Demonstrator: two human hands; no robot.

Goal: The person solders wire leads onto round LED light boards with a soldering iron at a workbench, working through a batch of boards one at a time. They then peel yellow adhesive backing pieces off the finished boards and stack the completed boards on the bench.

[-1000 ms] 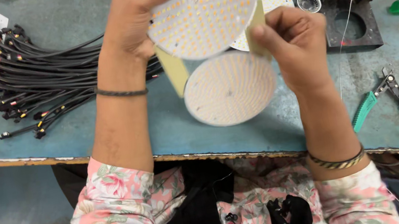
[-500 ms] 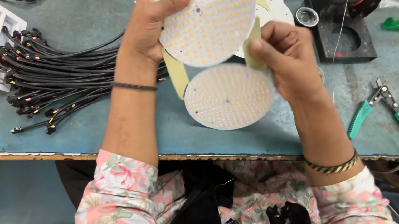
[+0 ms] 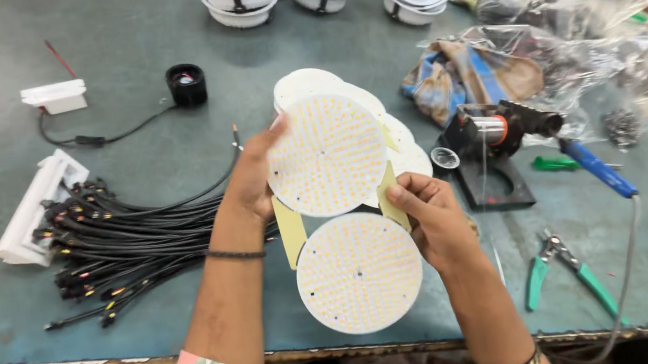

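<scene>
Both hands have lowered the round white LED-studded disc [image 3: 326, 154] toward the table [image 3: 105, 61]; left hand [image 3: 254, 180] and right hand [image 3: 432, 217] fingers still pinch its edges.

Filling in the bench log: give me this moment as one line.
left hand: holds round LED board by its edge | right hand: pinches yellow backing strip | second LED board flat on table | pliers at right

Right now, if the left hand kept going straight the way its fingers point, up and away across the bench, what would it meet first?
Likely the stack of white round boards lying just beyond the LED disc that the left hand holds. Depth is unclear; held high, it could pass over them.
</scene>
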